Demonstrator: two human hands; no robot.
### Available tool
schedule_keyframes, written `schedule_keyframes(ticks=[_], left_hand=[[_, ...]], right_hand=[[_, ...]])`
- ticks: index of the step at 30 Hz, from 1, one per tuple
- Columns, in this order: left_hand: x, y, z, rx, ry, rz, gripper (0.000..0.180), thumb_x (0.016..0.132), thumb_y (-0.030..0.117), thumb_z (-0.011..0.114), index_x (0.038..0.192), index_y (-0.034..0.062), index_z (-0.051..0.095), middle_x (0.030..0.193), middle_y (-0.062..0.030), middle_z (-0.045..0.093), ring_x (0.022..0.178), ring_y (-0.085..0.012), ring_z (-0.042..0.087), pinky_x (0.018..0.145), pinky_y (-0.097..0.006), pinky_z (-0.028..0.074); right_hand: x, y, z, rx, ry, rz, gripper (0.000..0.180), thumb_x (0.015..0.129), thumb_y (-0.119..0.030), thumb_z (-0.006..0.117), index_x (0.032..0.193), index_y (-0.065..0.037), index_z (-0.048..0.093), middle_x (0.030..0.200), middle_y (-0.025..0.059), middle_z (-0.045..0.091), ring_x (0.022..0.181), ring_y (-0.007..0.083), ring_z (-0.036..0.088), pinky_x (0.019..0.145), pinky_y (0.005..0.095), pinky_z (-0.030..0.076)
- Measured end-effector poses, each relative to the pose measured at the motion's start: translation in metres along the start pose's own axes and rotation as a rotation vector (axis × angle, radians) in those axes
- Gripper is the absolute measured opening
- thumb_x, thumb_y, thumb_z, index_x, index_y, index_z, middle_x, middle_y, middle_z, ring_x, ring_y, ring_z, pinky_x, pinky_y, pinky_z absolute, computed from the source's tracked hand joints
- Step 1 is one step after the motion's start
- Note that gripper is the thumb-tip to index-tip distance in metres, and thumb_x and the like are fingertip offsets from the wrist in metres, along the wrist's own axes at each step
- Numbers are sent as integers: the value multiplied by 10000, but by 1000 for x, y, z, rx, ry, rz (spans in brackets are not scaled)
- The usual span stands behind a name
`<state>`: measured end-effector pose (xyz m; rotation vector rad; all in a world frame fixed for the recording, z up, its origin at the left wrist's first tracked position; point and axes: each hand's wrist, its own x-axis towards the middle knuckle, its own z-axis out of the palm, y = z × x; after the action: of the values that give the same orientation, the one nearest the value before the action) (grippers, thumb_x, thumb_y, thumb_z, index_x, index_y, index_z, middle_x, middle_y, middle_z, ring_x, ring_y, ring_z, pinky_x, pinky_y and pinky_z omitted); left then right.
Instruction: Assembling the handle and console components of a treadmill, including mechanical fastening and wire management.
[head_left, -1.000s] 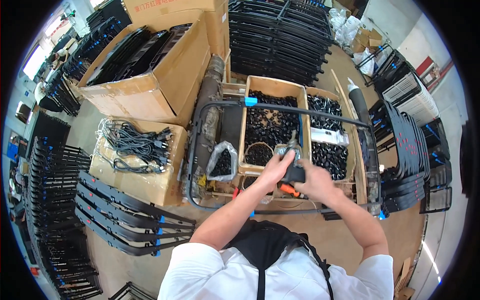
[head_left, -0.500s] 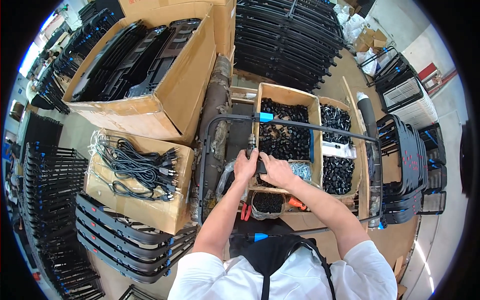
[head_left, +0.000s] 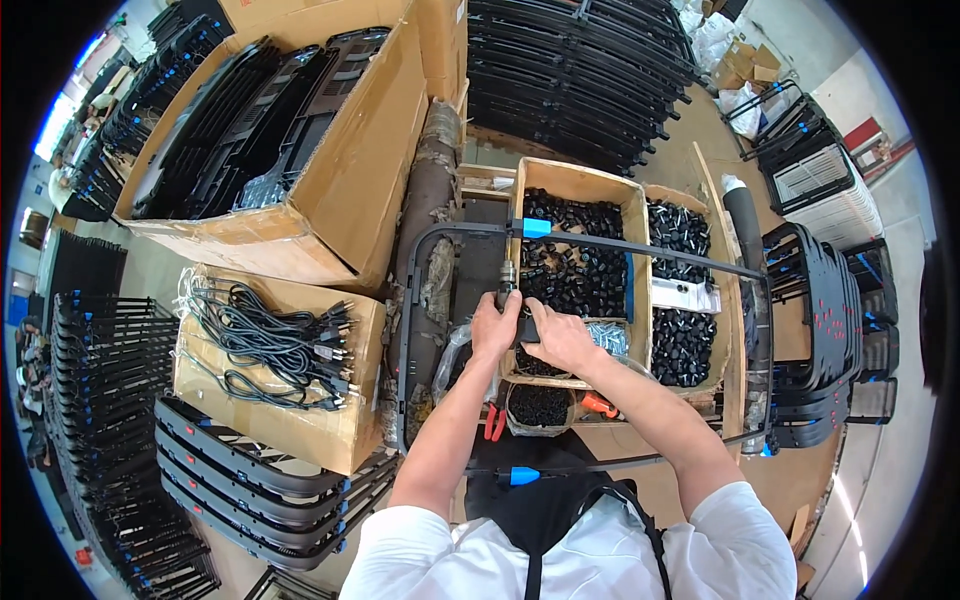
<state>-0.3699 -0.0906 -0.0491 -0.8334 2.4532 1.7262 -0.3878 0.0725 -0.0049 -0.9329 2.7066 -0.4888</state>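
Note:
My left hand (head_left: 490,328) is closed around the front of a dark cordless drill (head_left: 508,273), just behind its metal chuck. My right hand (head_left: 562,338) wraps the drill's rear and handle, which the fingers mostly hide. The chuck points away from me, just inside a black tubular frame (head_left: 408,330) with rounded corners. A blue clip (head_left: 537,229) sits on the frame's far bar, a little beyond the chuck. Another blue clip (head_left: 522,476) is on the near bar by my apron. Whether the drill's tip touches the bar cannot be made out.
Under the frame, a wooden divided box (head_left: 640,225) holds black caps (head_left: 575,255), black-headed bolts (head_left: 682,345) and silver screws (head_left: 608,340). Red-handled pliers (head_left: 495,422) lie beside a tub of small black screws (head_left: 540,406). Power cords (head_left: 265,335) lie on a carton at left; stacked frames (head_left: 570,80) stand beyond.
The view has shifted slightly. Both hands keep their hold on the drill in nearly the same place against the frame.

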Motion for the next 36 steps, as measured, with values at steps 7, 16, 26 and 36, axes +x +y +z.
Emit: schedule_keyframes(ticks=[7, 16, 26, 36], left_hand=[[8, 0, 3, 50, -11, -49, 699, 959, 593, 647, 1250, -42, 655, 1174, -268, 727, 1146, -413, 690, 979, -471, 513], [16, 19, 0, 223, -55, -88, 741, 958, 676, 595, 1263, 2, 634, 1210, -275, 719, 1175, -455, 673, 1008, -515, 507], [22, 26, 1, 300, -17, -128, 863, 844, 711, 707, 1298, -16, 609, 1226, -278, 718, 1182, -430, 685, 1012, -493, 520], [20, 34, -6, 461, -67, -75, 729, 839, 649, 735, 1130, -17, 677, 1146, -251, 744, 1110, -419, 707, 942, -493, 554]], right_hand=[[2, 14, 13, 68, 45, -23, 865, 798, -345, 833, 1456, 7, 395, 1135, 280, 714, 985, 436, 727, 815, 512, 598], [9, 19, 9, 133, 33, -1, 860, 809, -312, 818, 1478, 23, 394, 1188, 283, 707, 1006, 433, 730, 845, 496, 604], [12, 8, 8, 111, 48, -69, 525, 779, -135, 804, 1196, -5, 514, 1278, 175, 497, 1195, 398, 582, 928, 500, 558], [0, 5, 8, 148, 68, -59, 517, 785, -143, 802, 1201, -12, 526, 1275, 181, 506, 1170, 402, 602, 932, 517, 557]])
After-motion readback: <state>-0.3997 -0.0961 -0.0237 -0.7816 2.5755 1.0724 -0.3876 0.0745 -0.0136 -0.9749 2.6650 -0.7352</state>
